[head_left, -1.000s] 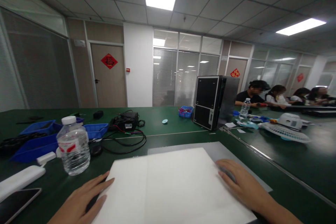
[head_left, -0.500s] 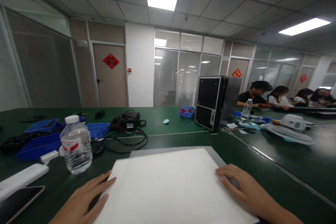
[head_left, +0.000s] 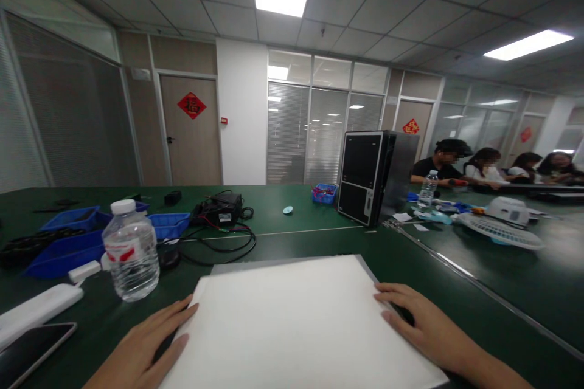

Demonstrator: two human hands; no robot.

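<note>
On the green table (head_left: 456,243), a plain white sheet (head_left: 296,322), flat, hands spread at its edges

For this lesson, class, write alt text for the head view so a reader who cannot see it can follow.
Two bare hands, left hand and right hand, rest flat on the side edges of a white sheet lying on a green table. A water bottle stands to the left, and a black computer case stands behind.

Clutter on the green worktop (head_left: 319,219)

A water bottle (head_left: 130,252) stood at the left beside blue trays (head_left: 68,237), a phone (head_left: 31,349) and tangled black cables (head_left: 223,237). Farther back stood a black computer case (head_left: 371,176), with a small blue bin (head_left: 323,193) just left of it. People sat at the far right.
</note>
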